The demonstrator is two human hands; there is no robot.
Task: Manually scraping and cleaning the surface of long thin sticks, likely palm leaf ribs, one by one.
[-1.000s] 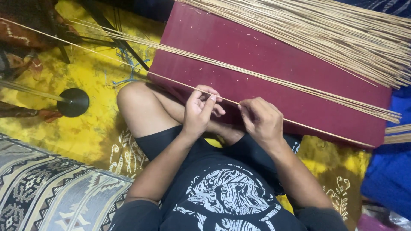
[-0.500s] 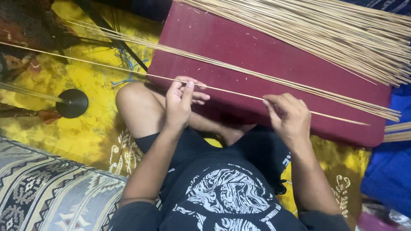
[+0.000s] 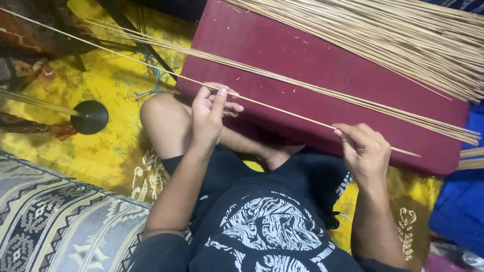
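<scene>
A long thin tan stick [image 3: 282,108] runs from the upper left down to the right, across my lap. My left hand [image 3: 210,115] pinches it near the middle, above my bare knee [image 3: 161,118]. My right hand [image 3: 364,151] grips the same stick close to its right end, over the edge of a maroon cushion [image 3: 322,65]. A flat row of similar sticks [image 3: 353,98] lies on the cushion just beyond my hands. A thick heap of sticks [image 3: 403,40] covers the cushion's far side.
A yellow patterned cloth [image 3: 101,141] covers the floor. A black round-based stand [image 3: 89,117] sits at the left. A grey patterned cushion [image 3: 55,221] fills the lower left. Blue fabric [image 3: 461,201] lies at the right edge.
My hands have spread apart along the stick: the left stays near the knee, the right has slid out toward the stick's right end.
</scene>
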